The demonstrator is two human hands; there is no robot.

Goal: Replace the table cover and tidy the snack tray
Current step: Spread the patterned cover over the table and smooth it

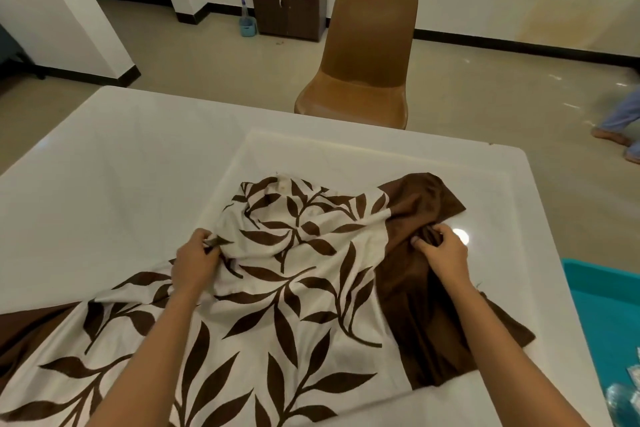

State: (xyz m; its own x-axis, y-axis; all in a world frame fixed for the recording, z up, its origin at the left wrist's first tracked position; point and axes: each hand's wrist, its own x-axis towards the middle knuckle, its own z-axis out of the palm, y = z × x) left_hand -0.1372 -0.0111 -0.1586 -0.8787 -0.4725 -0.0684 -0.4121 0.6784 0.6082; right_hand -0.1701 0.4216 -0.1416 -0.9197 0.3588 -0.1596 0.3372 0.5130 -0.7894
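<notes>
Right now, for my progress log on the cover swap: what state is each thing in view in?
leaf-print cover: bunched up on the table, not spread.
left hand: grips its printed part.
right hand: grips its brown border.
chair: upright, unoccupied.
cabinet: doors closed.
teal tray: at the frame's right edge, mostly out of view.

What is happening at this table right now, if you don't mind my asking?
A person is handling a brown leaf-patterned cloth bunched on the white table. The left hand grips its patterned part, the right hand its plain brown border. It is not yet spread flat. A teal tray sits at the right edge.
</notes>
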